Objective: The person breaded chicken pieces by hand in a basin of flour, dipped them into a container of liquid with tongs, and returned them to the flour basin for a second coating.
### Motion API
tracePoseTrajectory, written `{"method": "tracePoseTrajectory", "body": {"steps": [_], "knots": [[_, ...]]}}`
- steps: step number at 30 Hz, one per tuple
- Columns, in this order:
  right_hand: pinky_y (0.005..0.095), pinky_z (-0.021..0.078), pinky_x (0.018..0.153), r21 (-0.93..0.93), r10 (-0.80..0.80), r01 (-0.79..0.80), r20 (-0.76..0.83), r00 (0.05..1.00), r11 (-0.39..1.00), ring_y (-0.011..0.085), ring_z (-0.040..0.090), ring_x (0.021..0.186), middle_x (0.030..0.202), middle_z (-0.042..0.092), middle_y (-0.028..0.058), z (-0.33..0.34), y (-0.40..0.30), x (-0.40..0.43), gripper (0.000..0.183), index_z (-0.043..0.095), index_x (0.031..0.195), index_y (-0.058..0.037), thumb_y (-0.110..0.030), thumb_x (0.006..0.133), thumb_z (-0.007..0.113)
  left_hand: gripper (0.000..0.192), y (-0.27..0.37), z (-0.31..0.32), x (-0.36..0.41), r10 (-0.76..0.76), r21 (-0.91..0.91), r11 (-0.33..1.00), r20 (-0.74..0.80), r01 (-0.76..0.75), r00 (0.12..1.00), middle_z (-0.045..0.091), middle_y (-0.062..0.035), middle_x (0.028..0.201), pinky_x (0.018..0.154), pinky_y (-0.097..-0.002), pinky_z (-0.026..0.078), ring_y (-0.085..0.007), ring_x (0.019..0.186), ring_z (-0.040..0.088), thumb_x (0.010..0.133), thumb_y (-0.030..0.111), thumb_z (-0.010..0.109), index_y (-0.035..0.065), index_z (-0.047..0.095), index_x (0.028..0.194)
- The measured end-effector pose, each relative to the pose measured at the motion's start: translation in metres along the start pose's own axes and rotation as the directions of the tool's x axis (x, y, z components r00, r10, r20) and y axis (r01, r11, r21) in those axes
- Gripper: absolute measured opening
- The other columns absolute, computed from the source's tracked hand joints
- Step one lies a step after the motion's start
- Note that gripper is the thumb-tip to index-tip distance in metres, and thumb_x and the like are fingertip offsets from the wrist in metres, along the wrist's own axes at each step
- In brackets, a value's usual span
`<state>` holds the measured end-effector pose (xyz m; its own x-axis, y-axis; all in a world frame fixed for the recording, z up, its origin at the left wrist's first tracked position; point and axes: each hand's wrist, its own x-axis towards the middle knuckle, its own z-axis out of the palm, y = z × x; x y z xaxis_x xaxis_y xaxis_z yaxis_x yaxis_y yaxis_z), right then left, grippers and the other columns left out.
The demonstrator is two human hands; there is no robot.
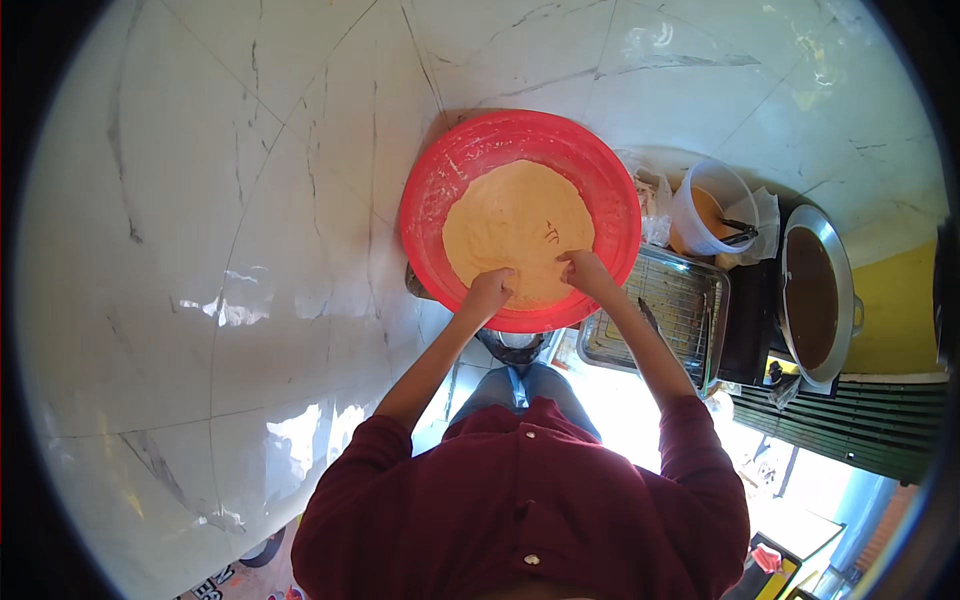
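A large round red plastic basin stands in front of me, with a broad mass of pale yellow flour or powder in it. Over the near left part of the powder is my left hand, its fingers curled. Nearer the basin's right side, my right hand has its fingers bent down at the powder. Marks show in the surface just above that hand. Whether either hand pinches some powder is too small to tell.
To the right are a metal tray with a wire rack, a translucent bucket of orange liquid with black-handled tongs, plastic bags and a wide metal pan of brown liquid. Marbled tiles rise left and behind.
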<state>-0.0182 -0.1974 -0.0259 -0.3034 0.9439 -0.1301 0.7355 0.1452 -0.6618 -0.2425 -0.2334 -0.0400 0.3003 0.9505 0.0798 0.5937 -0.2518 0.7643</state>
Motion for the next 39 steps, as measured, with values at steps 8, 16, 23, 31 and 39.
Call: {"method": "tracePoseTrajectory", "body": {"steps": [8,16,23,31,39], "knots": [[0.0316,0.0453,0.057,-0.109,0.087,-0.094,-0.065,0.994,0.990,0.0218,0.059,0.065,0.068,0.059,0.0109,-0.019,-0.036,-0.031,0.019,0.058,0.087,-0.0035,-0.013,0.071,0.058,0.024,0.035,-0.011,-0.004,-0.349,0.019,0.934,0.247,0.356,0.904,0.061,-0.0118,0.076,0.061,-0.0290,0.048,-0.0211,0.065,0.060,0.071,0.013,0.063,-0.0005,0.058,0.090],[0.0386,0.0371,0.083,0.365,0.120,-0.105,-0.018,0.993,0.925,0.0275,0.048,0.098,0.104,0.049,0.0122,-0.039,-0.014,-0.052,0.037,0.052,0.102,-0.0087,-0.002,0.066,0.059,0.042,0.053,0.027,0.016,-0.166,-0.187,0.965,0.113,0.185,0.980,0.052,-0.0157,0.098,0.078,-0.0333,0.042,-0.0263,0.091,0.052,0.065,0.012,0.068,0.0022,0.051,0.103],[0.0387,0.0338,0.086,0.033,-0.019,0.061,-0.715,0.699,0.998,0.0333,0.042,0.100,0.106,0.045,0.0170,-0.140,0.036,-0.115,0.035,0.053,0.102,-0.0099,0.001,0.068,0.054,0.042,0.171,0.074,0.077,0.350,-0.045,0.935,-0.036,-0.352,0.936,0.044,-0.0170,0.109,0.088,-0.0356,0.035,-0.0313,0.103,0.043,0.072,0.012,0.060,0.0025,0.043,0.109],[0.0351,0.0385,0.082,-0.130,0.034,-0.184,-0.723,0.690,0.974,0.0305,0.047,0.094,0.096,0.051,0.0128,-0.254,0.150,-0.103,0.029,0.054,0.097,-0.0053,0.001,0.070,0.051,0.058,0.249,0.172,0.163,0.507,0.134,0.849,0.068,-0.512,0.859,0.033,-0.0184,0.125,0.090,-0.0410,0.033,-0.0307,0.112,0.037,0.076,0.019,0.056,0.0007,0.029,0.124],[0.0354,0.0407,0.079,-0.549,0.427,-0.502,-0.271,0.863,0.668,0.0248,0.053,0.095,0.097,0.059,0.0091,-0.286,0.197,-0.035,0.026,0.060,0.096,-0.0101,-0.012,0.071,0.053,0.076,0.249,0.198,0.169,0.344,0.390,0.809,0.292,-0.440,0.892,0.012,-0.0153,0.137,0.097,-0.0441,0.024,-0.0277,0.125,0.020,0.074,0.023,0.057,0.0022,0.011,0.131]]}}
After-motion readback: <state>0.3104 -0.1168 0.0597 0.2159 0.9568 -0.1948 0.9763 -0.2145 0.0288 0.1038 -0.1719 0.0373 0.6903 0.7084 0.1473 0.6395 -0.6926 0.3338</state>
